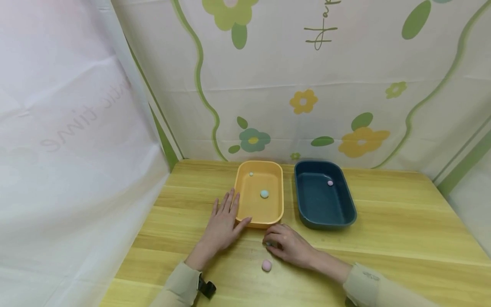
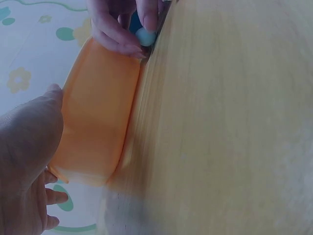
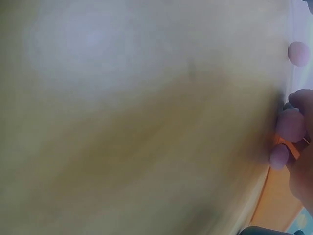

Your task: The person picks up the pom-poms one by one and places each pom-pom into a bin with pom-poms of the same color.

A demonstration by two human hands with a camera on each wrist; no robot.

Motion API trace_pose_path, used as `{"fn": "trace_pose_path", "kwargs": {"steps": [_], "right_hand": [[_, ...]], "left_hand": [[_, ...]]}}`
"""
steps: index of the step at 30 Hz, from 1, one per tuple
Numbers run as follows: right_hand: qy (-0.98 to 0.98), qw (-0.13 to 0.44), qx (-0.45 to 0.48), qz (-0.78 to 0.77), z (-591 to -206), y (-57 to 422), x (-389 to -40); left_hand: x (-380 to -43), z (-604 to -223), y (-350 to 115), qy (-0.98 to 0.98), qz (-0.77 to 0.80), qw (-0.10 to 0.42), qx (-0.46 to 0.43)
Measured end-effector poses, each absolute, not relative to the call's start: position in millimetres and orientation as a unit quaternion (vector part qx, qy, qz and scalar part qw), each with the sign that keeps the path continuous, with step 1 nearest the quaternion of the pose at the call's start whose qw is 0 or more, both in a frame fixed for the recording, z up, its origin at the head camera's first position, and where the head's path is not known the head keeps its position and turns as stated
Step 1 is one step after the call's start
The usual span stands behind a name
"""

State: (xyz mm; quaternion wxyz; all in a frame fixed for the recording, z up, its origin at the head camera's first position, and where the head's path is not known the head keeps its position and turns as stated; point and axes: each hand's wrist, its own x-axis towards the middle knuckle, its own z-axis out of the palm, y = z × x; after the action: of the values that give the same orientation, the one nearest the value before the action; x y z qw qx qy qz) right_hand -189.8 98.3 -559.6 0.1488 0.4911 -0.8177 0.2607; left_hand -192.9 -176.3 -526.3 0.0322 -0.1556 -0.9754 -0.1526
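My left hand (image 1: 221, 228) rests against the left side and near corner of the yellow-orange tray (image 1: 255, 207), its fingers straight along the rim. Inside that tray lie a pale mint ball (image 1: 264, 194) and a smaller mint ball (image 1: 251, 174). Just off the tray's near right corner, my right hand (image 1: 289, 246) pinches another mint ball (image 2: 145, 36) between thumb and fingers, low over the table. On the wood in front of this hand sits a pink ball (image 1: 266, 265).
A dark blue tray (image 1: 322, 209) stands right of the yellow-orange one, with a small pink ball (image 1: 330, 183) in it. Behind both trays hangs a flower-printed cloth (image 1: 276, 115); a white cloth (image 1: 69, 192) borders the wooden table (image 1: 402, 230) on the left.
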Motion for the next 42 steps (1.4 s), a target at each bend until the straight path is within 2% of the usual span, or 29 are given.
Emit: {"fn": "trace_pose_path", "kwargs": {"steps": [26, 42], "right_hand": [[-0.83, 0.146, 0.468, 0.265, -559.0, 112.4, -187.3], [-0.808, 0.194, 0.454, 0.323, -529.8, 123.9, -191.3]], "left_hand": [[-193.0, -525.1, -175.6, -0.976, -0.147, 0.032, -0.155], [-193.4, -524.9, -175.4, -0.975, -0.151, 0.031, -0.158]]}}
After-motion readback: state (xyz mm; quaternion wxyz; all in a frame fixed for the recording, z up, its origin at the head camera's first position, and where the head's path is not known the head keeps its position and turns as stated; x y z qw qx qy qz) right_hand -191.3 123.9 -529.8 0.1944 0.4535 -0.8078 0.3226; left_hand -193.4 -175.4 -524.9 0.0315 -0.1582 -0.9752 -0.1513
